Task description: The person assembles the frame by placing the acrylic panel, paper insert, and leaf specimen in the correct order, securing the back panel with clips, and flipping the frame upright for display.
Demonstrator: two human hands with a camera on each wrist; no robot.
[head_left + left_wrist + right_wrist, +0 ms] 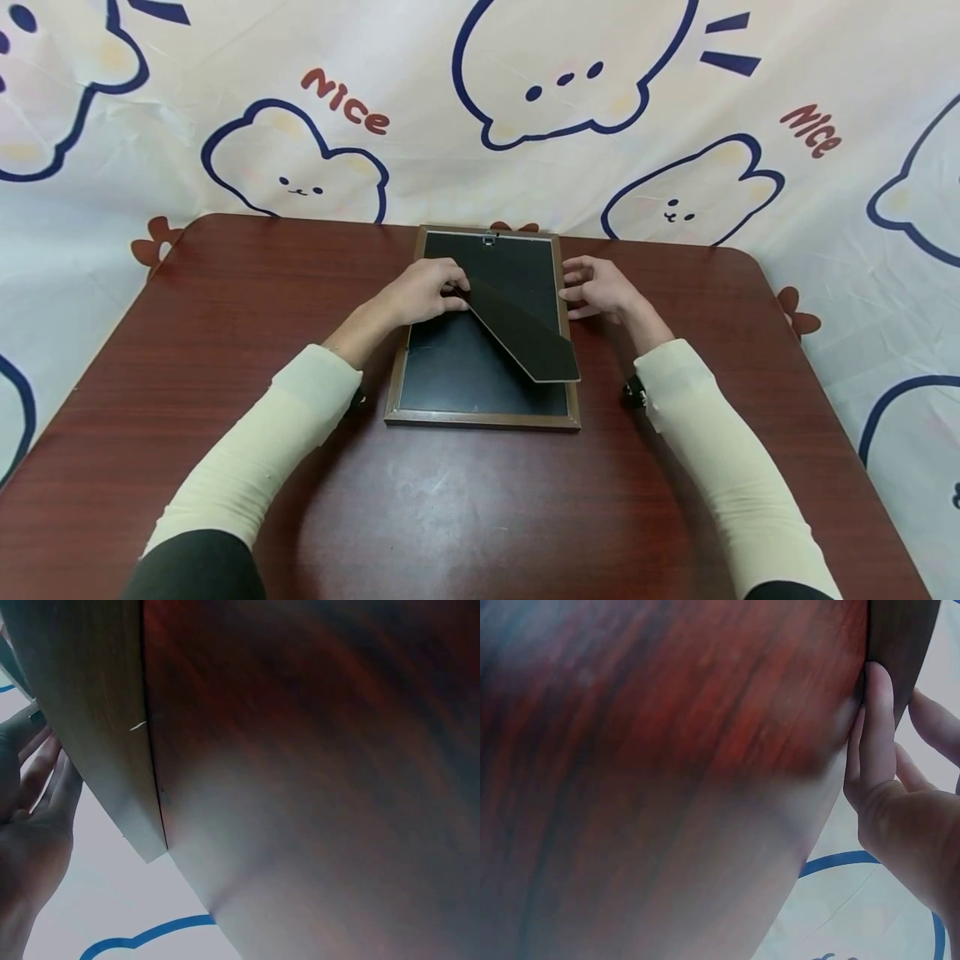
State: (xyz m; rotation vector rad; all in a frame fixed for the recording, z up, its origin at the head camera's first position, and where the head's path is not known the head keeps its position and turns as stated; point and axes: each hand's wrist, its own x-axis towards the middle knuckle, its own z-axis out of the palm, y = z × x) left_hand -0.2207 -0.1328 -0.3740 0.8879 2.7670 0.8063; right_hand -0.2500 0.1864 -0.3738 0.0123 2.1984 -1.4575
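Note:
A picture frame [483, 417] with a brown rim lies face down, its black backing [480, 387] upward. From the backing a black easel stand [528, 333] rises at a slant, its wide end toward the lower right. My left hand [423, 292] pinches the stand's narrow upper end between thumb and fingers. On the frame's right side, my right hand [603, 290] touches the rim with loosely extended fingers. The right wrist view shows those fingers against the frame's side [896, 645]. In the left wrist view the frame's side [90, 697] partly hides the left hand [34, 840].
The frame lies near the far edge of a reddish-brown wooden table [480, 517]. Behind the table hangs a pale curtain [420, 50] with blue-outlined cartoon figures. A small metal hanger [489, 240] sits at the top of the backing.

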